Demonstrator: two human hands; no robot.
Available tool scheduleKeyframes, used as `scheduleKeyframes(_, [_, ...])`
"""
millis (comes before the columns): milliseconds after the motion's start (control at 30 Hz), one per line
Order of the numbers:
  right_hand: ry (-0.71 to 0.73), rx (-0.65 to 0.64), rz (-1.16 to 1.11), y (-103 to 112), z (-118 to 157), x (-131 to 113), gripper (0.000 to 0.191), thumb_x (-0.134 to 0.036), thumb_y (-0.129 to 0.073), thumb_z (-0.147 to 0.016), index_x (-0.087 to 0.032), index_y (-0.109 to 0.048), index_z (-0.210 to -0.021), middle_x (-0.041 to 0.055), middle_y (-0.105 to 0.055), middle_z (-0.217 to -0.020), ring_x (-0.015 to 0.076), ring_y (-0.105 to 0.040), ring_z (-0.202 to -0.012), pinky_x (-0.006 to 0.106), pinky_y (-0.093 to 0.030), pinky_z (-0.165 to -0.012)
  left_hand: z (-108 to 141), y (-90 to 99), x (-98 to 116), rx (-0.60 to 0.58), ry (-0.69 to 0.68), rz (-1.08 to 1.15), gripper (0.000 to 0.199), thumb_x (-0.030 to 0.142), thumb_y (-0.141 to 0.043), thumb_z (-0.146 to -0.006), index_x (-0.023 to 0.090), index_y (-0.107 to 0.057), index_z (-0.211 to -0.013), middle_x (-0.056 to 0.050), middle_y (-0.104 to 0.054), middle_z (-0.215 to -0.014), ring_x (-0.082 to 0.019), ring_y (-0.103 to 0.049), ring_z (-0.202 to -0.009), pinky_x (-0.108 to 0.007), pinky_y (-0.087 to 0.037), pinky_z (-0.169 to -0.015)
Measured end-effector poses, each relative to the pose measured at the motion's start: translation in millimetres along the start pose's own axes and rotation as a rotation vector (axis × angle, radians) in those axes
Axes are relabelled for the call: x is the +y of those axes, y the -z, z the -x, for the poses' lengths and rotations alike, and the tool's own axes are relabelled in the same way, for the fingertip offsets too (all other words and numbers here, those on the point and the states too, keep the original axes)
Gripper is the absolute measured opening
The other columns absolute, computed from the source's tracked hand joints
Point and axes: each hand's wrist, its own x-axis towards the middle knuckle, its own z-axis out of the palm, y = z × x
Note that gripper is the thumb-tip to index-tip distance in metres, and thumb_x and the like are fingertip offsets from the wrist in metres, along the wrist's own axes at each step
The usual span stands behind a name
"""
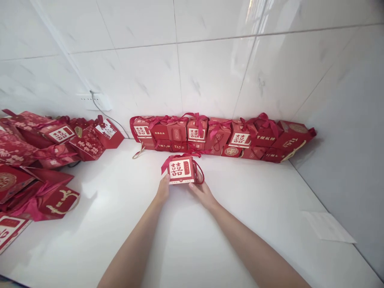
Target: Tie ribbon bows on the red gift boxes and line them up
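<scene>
A red and white gift box [181, 169] with a large red character, a red ribbon on top and a dark red cord at its right side is held between my two hands. My left hand [163, 188] grips its left side, and my right hand [204, 193] holds the lower right corner, fingers partly behind the box. Just behind it, a row of similar red boxes [219, 138], stacked two high in most places with ribbons on top, stands along the tiled wall.
Many red boxes and bags [57, 154] with ribbons are heaped on the left of the white table [120, 224]. A wall socket [99, 101] with a grey cable is behind them. A white paper [327, 226] lies near the right edge.
</scene>
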Motion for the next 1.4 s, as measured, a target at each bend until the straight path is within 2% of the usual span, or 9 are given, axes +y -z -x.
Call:
scheduleKeyframes(233, [-0.029, 0.035, -0.104, -1, -2, -5, 0.077, -0.046, -0.069, -0.084, -0.026, -0.031, -0.149, 0.0086, -0.046, -0.149, 0.0267, -0.044, -0.137, 0.046, -0.035, -0.115, 10, -1.5, 6, -0.084, -0.018, 0.017, 0.074, 0.073, -0.045, -0.084, 0.011, -0.065, -0.121, -0.015, -0.065, -0.127, -0.033, -0.055, -0.124, -0.046, -0.040, -0.109])
scheduleKeyframes(400, [-0.013, 0.088, -0.116, 1, 1, -5, 0.072, -0.046, -0.067, -0.085, -0.026, -0.035, -0.147, 0.0086, -0.045, -0.149, 0.0270, -0.043, -0.137, 0.045, -0.035, -0.115, 15, -0.4, 12, -0.149, -0.060, 0.011, 0.072, 0.069, -0.043, -0.087, 0.012, -0.062, -0.126, -0.014, -0.061, -0.133, -0.033, -0.049, -0.131, -0.045, -0.034, -0.114])
scheduleKeyframes(600, [-0.078, 0.117, -0.067, 1, 7, -7, 0.068, -0.049, -0.065, -0.086, -0.027, -0.038, -0.145, 0.0074, -0.048, -0.148, 0.0272, -0.043, -0.137, 0.046, -0.037, -0.114, 22, -0.3, 28, -0.248, -0.115, -0.055, 0.068, 0.066, -0.040, -0.091, 0.016, -0.056, -0.135, -0.013, -0.057, -0.139, -0.035, -0.048, -0.132, -0.049, -0.037, -0.111])
scheduleKeyframes(767, [-0.089, 0.116, -0.074, 1, 8, -6, 0.066, -0.045, -0.065, -0.087, -0.028, -0.037, -0.144, 0.0068, -0.047, -0.148, 0.0265, -0.042, -0.138, 0.046, -0.035, -0.115, 26, -1.8, 34, -0.279, -0.161, -0.024, 0.074, 0.062, -0.052, -0.087, 0.021, -0.039, -0.148, -0.010, -0.042, -0.152, -0.034, -0.028, -0.145, -0.045, -0.029, -0.118])
scheduleKeyframes(833, [-0.094, 0.114, -0.090, 1, 8, -6, 0.065, -0.043, -0.065, -0.088, -0.028, -0.037, -0.144, 0.0064, -0.046, -0.149, 0.0264, -0.042, -0.138, 0.046, -0.035, -0.115, 26, -2.1, 34, -0.291, -0.154, -0.034, 0.074, 0.060, -0.052, -0.088, 0.021, -0.036, -0.149, -0.010, -0.039, -0.154, -0.033, -0.025, -0.147, -0.044, -0.027, -0.119])
scheduleKeyframes(1000, [-0.100, 0.101, -0.107, 6, 10, -3, 0.062, -0.045, -0.061, -0.091, -0.030, -0.037, -0.146, 0.0048, -0.044, -0.150, 0.0265, -0.042, -0.138, 0.044, -0.039, -0.112, 26, -0.7, 28, -0.286, -0.102, -0.053, 0.075, 0.062, -0.050, -0.088, 0.023, -0.034, -0.150, -0.010, -0.043, -0.152, -0.034, -0.039, -0.139, -0.046, -0.032, -0.115])
scheduleKeyframes(1167, [-0.168, 0.104, -0.125, 12, 13, 3, 0.061, -0.054, -0.051, -0.094, -0.031, -0.034, -0.148, 0.0044, -0.040, -0.153, 0.0291, -0.045, -0.135, 0.045, -0.050, -0.101, 24, 1.7, 20, -0.295, -0.120, -0.048, 0.075, 0.063, -0.048, -0.089, 0.022, -0.034, -0.149, -0.013, -0.046, -0.148, -0.034, -0.053, -0.122, -0.044, -0.046, -0.098])
scheduleKeyframes(1400, [-0.155, 0.117, -0.101, 11, 12, 2, 0.055, -0.051, -0.052, -0.094, -0.030, -0.040, -0.143, 0.0056, -0.043, -0.150, 0.0277, -0.047, -0.133, 0.043, -0.051, -0.099, 24, 1.2, 22, -0.289, -0.109, -0.065, 0.073, 0.063, -0.045, -0.090, 0.021, -0.036, -0.148, -0.014, -0.051, -0.143, -0.030, -0.061, -0.107, -0.042, -0.047, -0.093])
